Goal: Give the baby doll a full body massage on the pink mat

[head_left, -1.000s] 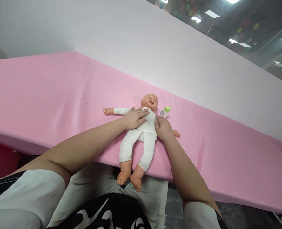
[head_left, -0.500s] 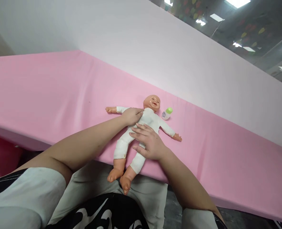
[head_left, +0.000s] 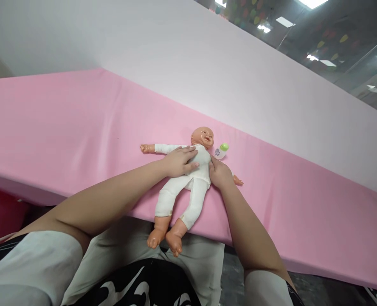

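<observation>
A baby doll (head_left: 199, 172) lies face up, its body, arms and legs in white cloth, with a bare plastic head, hands and feet. Across its chest rests my left hand (head_left: 180, 161), fingers spread and nearly flat. My right hand (head_left: 222, 173) is closed against the doll's other side, just below the armpit. It covers part of that arm, and some of its fingers are hidden. Close to the doll's shoulder is a small clear bottle (head_left: 219, 153) with a green cap, apart from both hands.
A pink padded surface (head_left: 64, 131) lies under the doll, whose feet hang over the near edge above my lap. A white wall (head_left: 175, 55) rises along the far side. Something red (head_left: 0, 212) stands low at the left.
My right hand has moved from the doll's lower belly and hip up to its side. My left hand has shifted slightly on the chest with fingers more spread. The doll's legs have swung to the right.
</observation>
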Motion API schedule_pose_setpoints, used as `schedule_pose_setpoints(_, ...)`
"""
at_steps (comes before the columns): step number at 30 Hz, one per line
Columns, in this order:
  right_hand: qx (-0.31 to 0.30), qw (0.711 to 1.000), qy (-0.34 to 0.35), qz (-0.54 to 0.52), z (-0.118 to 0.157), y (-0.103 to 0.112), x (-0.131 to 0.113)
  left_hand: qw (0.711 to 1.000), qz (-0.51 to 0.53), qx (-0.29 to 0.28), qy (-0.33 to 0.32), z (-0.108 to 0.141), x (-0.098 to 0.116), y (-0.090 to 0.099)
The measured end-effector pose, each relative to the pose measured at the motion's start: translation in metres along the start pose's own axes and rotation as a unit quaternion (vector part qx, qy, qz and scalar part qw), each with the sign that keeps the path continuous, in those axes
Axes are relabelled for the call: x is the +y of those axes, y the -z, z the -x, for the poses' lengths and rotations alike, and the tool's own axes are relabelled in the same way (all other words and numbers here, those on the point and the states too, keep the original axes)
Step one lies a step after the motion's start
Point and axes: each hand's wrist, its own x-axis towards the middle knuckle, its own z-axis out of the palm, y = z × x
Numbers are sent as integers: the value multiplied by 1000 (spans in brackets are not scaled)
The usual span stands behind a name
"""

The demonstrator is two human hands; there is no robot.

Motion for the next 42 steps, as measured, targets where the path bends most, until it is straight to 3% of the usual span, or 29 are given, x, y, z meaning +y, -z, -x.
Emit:
schedule_pose_setpoints(5, -9, 1000, -24, 19, -2, 1, 4, 973, 114, -68, -191, 17, 31, 8)
schedule_pose_setpoints(9, 7, 1000, -16, 22, -2, 0, 3, 950, 161, -120, -239, 22, 50, 9)
schedule_pose_setpoints(13, -6, 1000, -9, 25, -1, 1, 1, 964, 117, -110, -210, 14, 40, 4)
schedule_pose_setpoints(21, 2, 1000, 12, -7, 0, -1, 1, 995, 48, -18, -83, -10, -13, -7)
schedule_pose_setpoints(25, 44, 997, 16, -54, 6, -3, -2, 997, 30, 51, 48, -14, -27, -4)
schedule_pose_setpoints(27, 81, 990, 62, -94, 13, -5, -10, 992, 11, 63, 111, -15, -30, -1)
schedule_pose_setpoints(29, 88, 975, 154, -136, 24, -8, -23, 991, -5, 61, 123, -15, -31, 0)
schedule_pose_setpoints(32, 27, 947, 286, -145, 41, -11, -47, 990, -18, 65, 121, -14, -28, -1)
schedule_pose_setpoints(34, -17, 938, 326, -116, 48, -13, -58, 989, -22, 67, 127, -14, -25, -3)
schedule_pose_setpoints(37, -35, 946, 314, -67, 46, -15, -59, 989, -21, 67, 129, -14, -22, -6)
schedule_pose_setpoints(42, 4, 978, 208, -36, 19, -15, -29, 991, -24, 68, 117, -15, -26, -7)
